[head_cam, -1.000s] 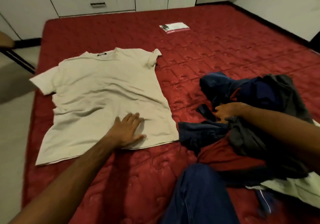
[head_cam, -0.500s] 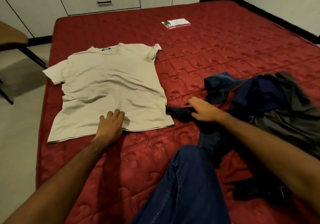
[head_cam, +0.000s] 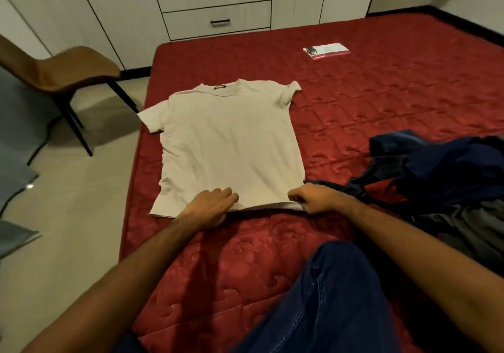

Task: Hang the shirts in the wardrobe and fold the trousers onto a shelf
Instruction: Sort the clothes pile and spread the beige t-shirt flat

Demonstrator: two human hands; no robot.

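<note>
- Beige T-shirt (head_cam: 231, 145) lies spread flat on the red quilted mattress (head_cam: 381, 101), collar at the far end, hem at the near end. Its left sleeve reaches the mattress's left edge; the right sleeve is folded in on itself.
- Left hand (head_cam: 208, 206) rests on the near hem, left of the shirt's middle. Fingers curl loosely over the cloth, tips on the fabric; whether they pinch the hem or only press it, cannot tell.
- Right hand (head_cam: 313, 198) sits at the near right corner of the shirt. Fingers curled tight, gripping the hem there; the edge lifts slightly between the two hands and shows a pale underside.
- Heap of dark clothes (head_cam: 441, 178) at right on the mattress: navy, grey and a patch of red, crumpled together, its nearest edge just beside the shirt's right corner. Single garments cannot be told apart.
- The person's leg in blue jeans (head_cam: 335, 298) lies on the mattress, near centre-right.
- Small white and red packet (head_cam: 326, 50) lies far right on the mattress, well apart from the shirt.
- White wardrobe (head_cam: 215, 6) with drawers and black handles stands beyond the far end.
- Brown chair (head_cam: 62, 71) with black legs stands on the pale floor at left.
</note>
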